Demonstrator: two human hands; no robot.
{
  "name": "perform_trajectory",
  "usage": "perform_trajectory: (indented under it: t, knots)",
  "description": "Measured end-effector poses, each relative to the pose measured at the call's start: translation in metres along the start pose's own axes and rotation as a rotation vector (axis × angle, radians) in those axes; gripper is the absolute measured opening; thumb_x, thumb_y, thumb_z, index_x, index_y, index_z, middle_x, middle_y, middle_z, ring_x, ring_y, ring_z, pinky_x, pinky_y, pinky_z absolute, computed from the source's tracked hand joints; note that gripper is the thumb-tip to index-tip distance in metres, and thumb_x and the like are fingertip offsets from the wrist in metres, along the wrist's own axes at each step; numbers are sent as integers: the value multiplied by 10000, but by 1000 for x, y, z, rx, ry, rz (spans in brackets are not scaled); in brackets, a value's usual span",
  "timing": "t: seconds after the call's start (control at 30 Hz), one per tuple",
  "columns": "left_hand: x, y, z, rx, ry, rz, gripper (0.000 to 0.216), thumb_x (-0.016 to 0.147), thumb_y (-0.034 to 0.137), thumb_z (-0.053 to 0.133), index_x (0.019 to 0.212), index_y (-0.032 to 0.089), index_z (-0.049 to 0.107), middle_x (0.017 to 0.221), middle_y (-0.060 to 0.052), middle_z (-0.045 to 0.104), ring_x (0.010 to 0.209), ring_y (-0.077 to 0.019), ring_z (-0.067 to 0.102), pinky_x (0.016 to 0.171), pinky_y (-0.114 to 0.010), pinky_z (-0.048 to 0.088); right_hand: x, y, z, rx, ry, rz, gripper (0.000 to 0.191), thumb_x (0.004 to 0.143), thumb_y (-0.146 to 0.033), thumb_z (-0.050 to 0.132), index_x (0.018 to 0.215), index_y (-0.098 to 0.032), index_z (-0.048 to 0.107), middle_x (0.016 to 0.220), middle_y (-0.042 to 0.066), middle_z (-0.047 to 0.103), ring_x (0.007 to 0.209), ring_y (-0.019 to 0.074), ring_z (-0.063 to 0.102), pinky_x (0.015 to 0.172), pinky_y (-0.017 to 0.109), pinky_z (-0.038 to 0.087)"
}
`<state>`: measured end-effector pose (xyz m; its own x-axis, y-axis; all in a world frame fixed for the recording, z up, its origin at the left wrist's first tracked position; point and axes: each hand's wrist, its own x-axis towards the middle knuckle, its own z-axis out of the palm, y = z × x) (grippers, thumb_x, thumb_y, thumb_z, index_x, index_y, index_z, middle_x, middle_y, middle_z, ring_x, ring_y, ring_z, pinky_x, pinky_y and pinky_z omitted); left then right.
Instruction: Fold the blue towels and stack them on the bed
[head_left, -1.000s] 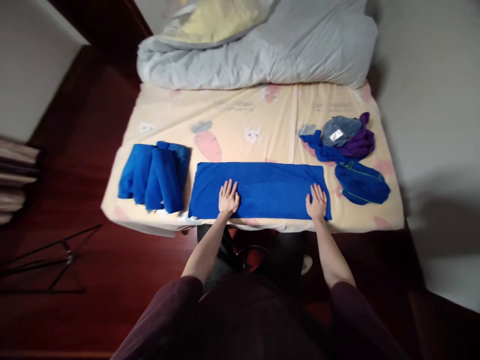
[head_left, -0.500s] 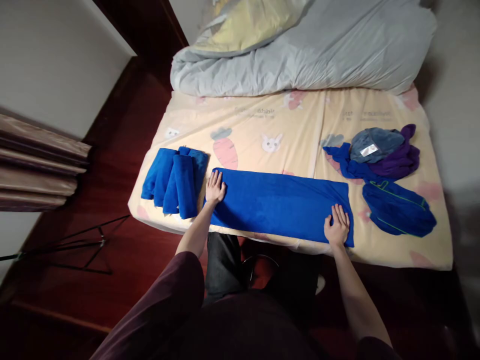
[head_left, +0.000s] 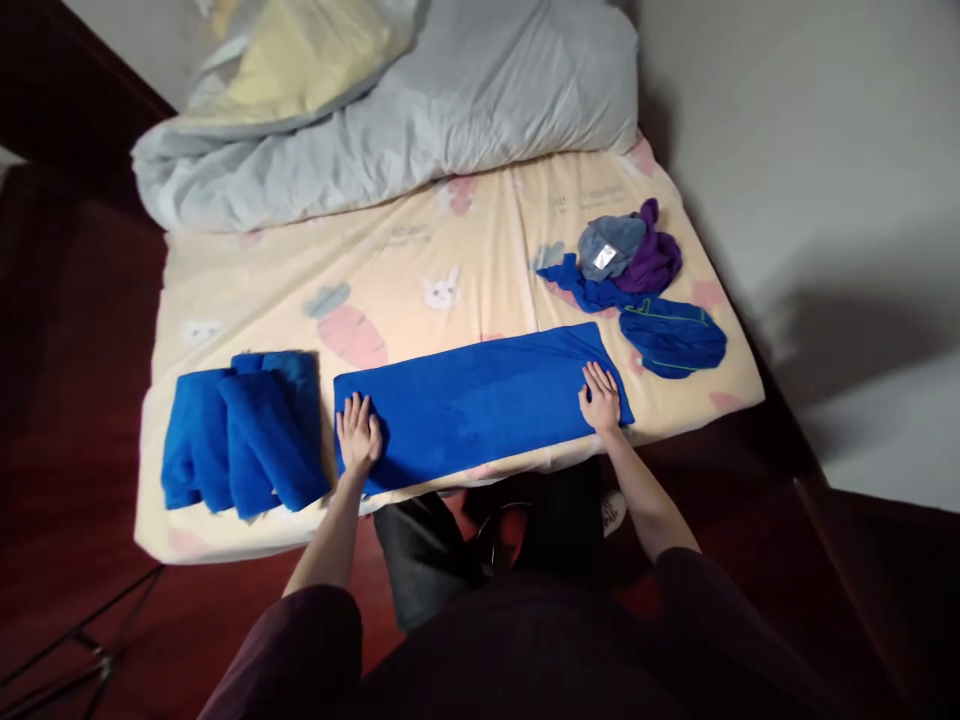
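Observation:
A blue towel [head_left: 472, 400], folded into a long flat strip, lies along the near edge of the bed. My left hand [head_left: 359, 434] rests flat on its left end with the fingers stretched out. On the right end of the towel lies my right hand [head_left: 601, 397], palm down and fingers extended. Just left of my left hand is a group of rolled blue towels [head_left: 255, 440], several of them side by side and partly overlapping.
Crumpled grey cloth [head_left: 611, 245], purple cloth [head_left: 656, 255] and a blue bundle with green edging [head_left: 673, 340] lie at the right. A thick grey quilt [head_left: 480, 110] is heaped across the back of the patterned bed [head_left: 480, 250]. Dark tripod legs [head_left: 101, 650] stand at lower left.
The camera view has turned to the right, so the bed appears shifted left and tilted. My left hand has slid slightly nearer the bed's front edge on the towel; the right stays at its end.

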<state>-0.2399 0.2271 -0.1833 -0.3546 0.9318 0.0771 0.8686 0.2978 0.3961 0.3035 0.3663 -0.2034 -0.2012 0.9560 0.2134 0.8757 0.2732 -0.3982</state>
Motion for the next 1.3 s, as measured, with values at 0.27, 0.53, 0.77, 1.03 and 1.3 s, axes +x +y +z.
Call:
perform_trajectory:
  t: [0.27, 0.53, 0.77, 1.03, 1.3]
  knots:
    - [-45, 9, 4, -21, 124, -75, 605, 974, 283, 344, 1523, 111, 533, 1621, -170, 475, 1565, -261, 366, 1310, -488, 226, -2, -1, -2, 21, -36, 26, 576, 978, -190, 403, 1534, -139, 547, 1612, 92, 500, 1554, 237, 405, 1338, 521, 240]
    - [-40, 8, 7, -80, 138, -99, 616, 934, 281, 383, 1509, 129, 542, 1608, -161, 496, 1556, -278, 379, 1300, -511, 225, -2, -4, -5, -58, -27, 1, 583, 984, -187, 367, 1539, -144, 540, 1603, 97, 512, 1547, 228, 418, 1323, 521, 274]
    - [-39, 4, 12, -121, 173, -88, 611, 929, 290, 400, 1500, 139, 556, 1592, -158, 517, 1545, -285, 397, 1295, -511, 232, 0, -6, -5, -106, -22, 5, 575, 983, -182, 360, 1524, -140, 552, 1573, 109, 550, 1526, 220, 450, 1311, 514, 301]
    - [-40, 0, 17, -199, 200, -76, 641, 894, 277, 441, 1516, 158, 542, 1590, -151, 521, 1544, -301, 397, 1289, -540, 228, 3, -16, -10, -137, -36, 33, 560, 997, -189, 340, 1500, -105, 571, 1555, 142, 565, 1518, 230, 461, 1302, 510, 312]
    - [-40, -1, 18, -220, 210, -85, 648, 893, 282, 446, 1523, 162, 538, 1598, -141, 515, 1547, -296, 392, 1292, -531, 224, 44, -64, 10, -79, -156, -97, 587, 1052, -334, 395, 1609, -153, 425, 1702, 123, 353, 1614, 243, 270, 1331, 537, 191]
